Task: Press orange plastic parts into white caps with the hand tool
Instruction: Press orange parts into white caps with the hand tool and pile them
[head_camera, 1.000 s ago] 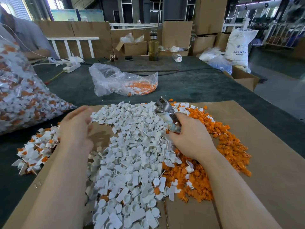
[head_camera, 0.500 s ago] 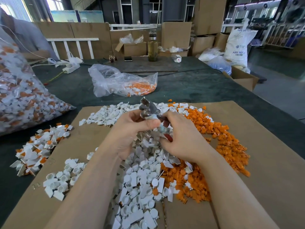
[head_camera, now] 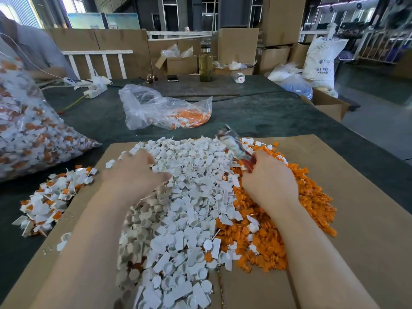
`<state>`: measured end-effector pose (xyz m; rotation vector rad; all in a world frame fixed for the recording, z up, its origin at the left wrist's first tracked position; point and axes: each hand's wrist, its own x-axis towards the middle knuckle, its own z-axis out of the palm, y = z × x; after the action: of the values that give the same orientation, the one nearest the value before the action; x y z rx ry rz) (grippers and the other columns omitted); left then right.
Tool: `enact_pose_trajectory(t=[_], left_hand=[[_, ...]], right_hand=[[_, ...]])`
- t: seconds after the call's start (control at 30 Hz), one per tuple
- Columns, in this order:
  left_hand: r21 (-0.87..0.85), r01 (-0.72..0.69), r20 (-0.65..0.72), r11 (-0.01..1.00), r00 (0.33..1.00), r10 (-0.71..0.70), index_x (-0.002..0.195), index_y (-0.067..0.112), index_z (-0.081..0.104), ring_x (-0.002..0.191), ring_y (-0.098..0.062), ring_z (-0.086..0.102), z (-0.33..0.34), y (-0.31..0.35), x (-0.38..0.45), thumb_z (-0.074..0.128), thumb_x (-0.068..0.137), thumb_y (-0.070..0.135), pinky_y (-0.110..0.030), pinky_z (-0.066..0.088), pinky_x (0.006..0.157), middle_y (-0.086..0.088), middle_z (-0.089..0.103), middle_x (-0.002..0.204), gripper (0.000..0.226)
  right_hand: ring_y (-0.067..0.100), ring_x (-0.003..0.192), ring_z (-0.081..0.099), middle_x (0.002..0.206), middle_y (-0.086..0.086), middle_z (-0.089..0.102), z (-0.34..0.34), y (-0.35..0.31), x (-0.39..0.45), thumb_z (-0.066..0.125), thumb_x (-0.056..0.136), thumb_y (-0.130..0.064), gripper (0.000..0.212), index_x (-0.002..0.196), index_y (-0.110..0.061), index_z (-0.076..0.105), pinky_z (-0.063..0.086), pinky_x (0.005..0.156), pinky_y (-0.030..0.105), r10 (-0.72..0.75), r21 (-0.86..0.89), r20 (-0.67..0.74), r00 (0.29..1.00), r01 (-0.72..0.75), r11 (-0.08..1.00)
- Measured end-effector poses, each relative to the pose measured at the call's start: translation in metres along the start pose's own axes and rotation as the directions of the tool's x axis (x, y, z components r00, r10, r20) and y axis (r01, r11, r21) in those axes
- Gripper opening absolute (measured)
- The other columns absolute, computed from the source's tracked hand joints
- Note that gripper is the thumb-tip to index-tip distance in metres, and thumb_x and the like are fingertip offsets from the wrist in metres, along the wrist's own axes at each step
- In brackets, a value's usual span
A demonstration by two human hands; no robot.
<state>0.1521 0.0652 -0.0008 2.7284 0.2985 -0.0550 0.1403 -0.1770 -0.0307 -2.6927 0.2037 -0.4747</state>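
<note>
Left hand (head_camera: 133,172) down on the white caps (head_camera: 189,197), palm low over the left edge of the heap, fingers reaching into the pieces; whether they pinch a cap I cannot tell, the motion blurs them. Right hand (head_camera: 270,179) sits on the seam where white meets orange, its fingers curled round the red handles of the hand tool (head_camera: 234,144); the metal head pokes up and away toward the far side, above the pile, nothing seen between its tips. Orange parts (head_camera: 312,197) lie heaped to the right of the caps, both piles on the sheet of cardboard (head_camera: 367,219) that covers the near tabletop (head_camera: 267,112). Finished pieces (head_camera: 51,197), white with orange showing, lie off the cardboard at the left; a clear bag (head_camera: 165,108) with more orange bits sits farther back, and a big full bag (head_camera: 29,130) at the far left.

This looks like the fetching step: a fresh cap for 1 hand, an orange part for the other; next, I judge, the 2 must be brought together, orange seated in the cap's mouth, then squeezed home with the tool; the fiddly bit is lifting just 1 cap from that loose tangle.
</note>
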Motion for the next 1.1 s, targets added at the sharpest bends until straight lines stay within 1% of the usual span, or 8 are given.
enact_pose_trajectory(t=[0.07, 0.23, 0.33, 0.4, 0.53, 0.7, 0.87, 1.1], left_hand=[[0.281, 0.166, 0.05, 0.945, 0.981, -0.187, 0.143, 0.025, 0.036, 0.13, -0.038, 0.045, -0.004, -0.018, 0.007, 0.054, 0.087, 0.062, -0.053, 0.033, 0.11, -0.013, 0.031, 0.15, 0.07], [0.374, 0.173, 0.214, 0.911, 0.94, -0.266, 0.155, 0.021, 0.017, 0.137, -0.033, 0.035, -0.008, -0.045, 0.01, 0.045, 0.094, 0.064, -0.039, 0.037, 0.105, -0.01, 0.028, 0.157, 0.08], [0.369, 0.168, 0.255, 0.914, 0.927, -0.274, 0.149, 0.012, 0.031, 0.125, -0.028, 0.048, -0.008, -0.048, 0.01, 0.044, 0.091, 0.068, -0.037, 0.045, 0.097, -0.014, 0.037, 0.152, 0.082], [0.32, 0.124, 0.296, 0.939, 0.929, -0.223, 0.135, 0.013, 0.05, 0.114, -0.028, 0.056, -0.004, -0.046, 0.012, 0.047, 0.09, 0.067, -0.041, 0.05, 0.096, -0.013, 0.056, 0.134, 0.07], [-0.017, 0.129, 0.393, 0.991, 0.913, -0.112, 0.091, 0.008, 0.064, 0.063, -0.026, 0.063, -0.001, -0.028, 0.004, 0.062, 0.094, 0.043, -0.034, 0.059, 0.054, -0.012, 0.068, 0.08, 0.036], [0.238, -0.18, 0.29, 0.954, 0.951, 0.107, 0.085, 0.021, 0.052, 0.063, -0.008, 0.052, -0.003, -0.008, -0.002, 0.059, 0.092, 0.035, -0.016, 0.038, 0.045, 0.005, 0.057, 0.076, 0.017], [-0.01, -0.173, 0.306, 0.985, 0.937, 0.168, 0.098, 0.034, 0.047, 0.068, -0.006, 0.059, -0.001, 0.002, -0.003, 0.068, 0.09, 0.039, -0.022, 0.042, 0.055, 0.007, 0.064, 0.093, 0.023], [-0.454, -0.105, 0.228, 0.885, 0.946, 0.229, 0.094, 0.022, 0.066, 0.056, -0.011, 0.067, 0.008, 0.008, -0.002, 0.078, 0.083, 0.013, -0.028, 0.059, 0.063, -0.003, 0.069, 0.09, 0.019]], right_hand=[[0.012, 0.057, 0.046, 0.069, -0.003, 0.049, -0.002, 0.006, 0.002, 0.057, 0.086, -0.019, 0.023, 0.074, -0.023, 0.037, 0.029, 0.044, 0.023, 0.142, -0.037, 0.029, 0.989, -0.141, 0.989], [0.017, 0.062, 0.052, 0.077, 0.002, 0.055, -0.004, 0.019, 0.004, 0.06, 0.083, -0.014, 0.013, 0.084, -0.017, 0.047, 0.034, 0.046, 0.025, 0.309, -0.041, 0.1, 0.946, -0.306, 0.951], [0.024, 0.079, 0.06, 0.099, 0.01, 0.06, -0.002, 0.021, 0.004, 0.061, 0.084, -0.018, 0.025, 0.105, -0.009, 0.051, 0.042, 0.054, 0.031, 0.363, -0.058, 0.147, 0.92, -0.358, 0.932], [0.023, 0.075, 0.058, 0.093, 0.009, 0.061, -0.001, 0.021, 0.003, 0.061, 0.085, -0.02, 0.021, 0.101, -0.008, 0.054, 0.04, 0.051, 0.029, 0.369, -0.075, 0.169, 0.914, -0.361, 0.93], [0.017, 0.063, 0.054, 0.075, 0.002, 0.057, 0.001, 0.02, 0.003, 0.06, 0.086, -0.017, 0.011, 0.077, -0.016, 0.053, 0.034, 0.045, 0.026, 0.354, -0.123, 0.188, 0.916, -0.336, 0.934], [0.016, 0.063, 0.051, 0.075, 0.0, 0.054, 0.002, 0.015, 0.002, 0.063, 0.087, -0.022, 0.021, 0.072, -0.02, 0.048, 0.037, 0.048, 0.028, 0.309, -0.12, 0.217, 0.926, -0.289, 0.95], [0.014, 0.064, 0.051, 0.076, 0.0, 0.053, 0.003, 0.013, 0.004, 0.061, 0.089, -0.02, 0.023, 0.072, -0.021, 0.046, 0.04, 0.05, 0.027, 0.284, -0.109, 0.222, 0.933, -0.265, 0.958], [0.014, 0.062, 0.052, 0.074, -0.001, 0.054, 0.003, 0.015, 0.004, 0.061, 0.089, -0.018, 0.024, 0.071, -0.021, 0.046, 0.035, 0.046, 0.025, 0.289, -0.131, 0.223, 0.931, -0.265, 0.955]])
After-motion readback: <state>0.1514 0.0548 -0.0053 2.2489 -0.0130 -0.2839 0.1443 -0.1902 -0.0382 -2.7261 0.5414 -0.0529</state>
